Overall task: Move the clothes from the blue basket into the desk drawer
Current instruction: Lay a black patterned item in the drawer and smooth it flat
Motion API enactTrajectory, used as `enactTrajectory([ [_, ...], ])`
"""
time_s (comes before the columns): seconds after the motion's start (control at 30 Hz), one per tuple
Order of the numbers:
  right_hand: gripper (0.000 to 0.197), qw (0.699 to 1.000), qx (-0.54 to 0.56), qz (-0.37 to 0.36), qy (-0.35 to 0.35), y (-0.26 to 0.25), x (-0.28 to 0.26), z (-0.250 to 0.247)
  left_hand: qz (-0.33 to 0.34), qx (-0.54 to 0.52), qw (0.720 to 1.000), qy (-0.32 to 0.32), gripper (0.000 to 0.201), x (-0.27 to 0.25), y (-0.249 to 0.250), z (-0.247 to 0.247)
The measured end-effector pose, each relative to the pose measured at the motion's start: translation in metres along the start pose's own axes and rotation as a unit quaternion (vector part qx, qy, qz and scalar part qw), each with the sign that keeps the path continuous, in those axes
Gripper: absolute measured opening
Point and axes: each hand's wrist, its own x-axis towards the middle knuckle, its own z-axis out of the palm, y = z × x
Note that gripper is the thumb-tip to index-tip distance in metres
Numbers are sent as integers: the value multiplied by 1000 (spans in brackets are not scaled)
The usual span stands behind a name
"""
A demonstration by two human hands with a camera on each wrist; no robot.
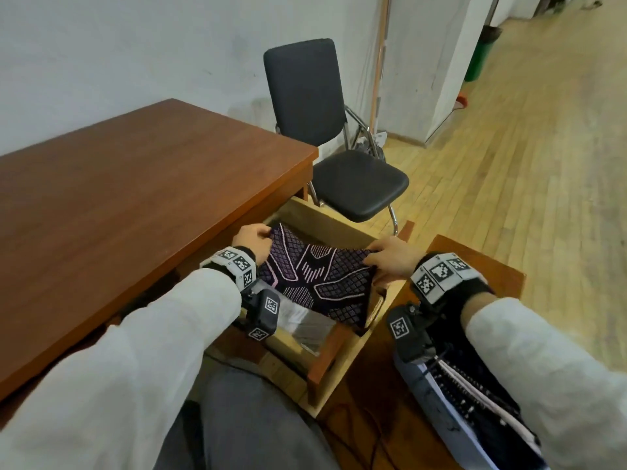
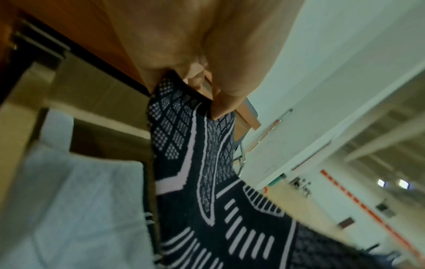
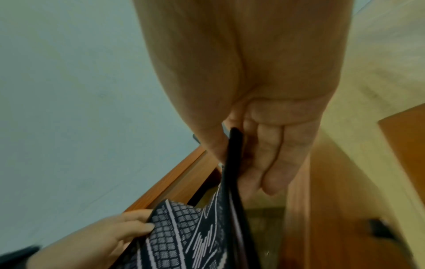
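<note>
Black patterned knitwear [image 1: 315,283] hangs stretched above the open drawer [image 1: 325,215]; our left hand [image 1: 252,240] and right hand [image 1: 390,257] pinch its top corners, equally near.

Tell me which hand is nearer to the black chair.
Right. The right hand holds the patterned garment over the drawer's side just below the black chair; the left hand holds the other end, by the desk.
</note>
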Motion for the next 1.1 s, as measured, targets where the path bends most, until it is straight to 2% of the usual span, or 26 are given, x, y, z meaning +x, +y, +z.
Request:
enactTrajectory([
  [0.03,9,999,-29,-12,-5,-4,7,7,-3,33,999,3,31,4,-5,0],
  [0.13,31,992,-118,-40,-24,-10,27,31,-5,109,994,-28,36,20,-16,4],
  [0.2,39,985,-157,-48,-44,-11,40,46,-13,129,990,-56,39,28,-23,9],
  [0.3,42,977,-194,-54,-75,-13,56,63,-35,133,989,-60,41,36,-35,14],
  [0.43,42,967,-228,-44,-106,-13,70,78,-49,147,986,-65,31,45,-47,15],
  [0.53,43,950,-279,-55,-125,-10,73,85,-40,177,981,-74,22,48,-52,15],
  [0.7,50,919,-356,-72,-152,-3,75,99,-46,198,975,-87,23,50,-58,18],
  [0.87,51,889,-420,-75,-166,-1,78,105,-77,219,967,-106,22,54,-70,24],
  [1.0,34,860,-484,-55,-151,3,79,112,-97,264,948,-151,28,57,-82,27],
  [1.1,31,873,-465,-45,-143,4,82,115,-103,304,933,-163,28,55,-84,29],
])
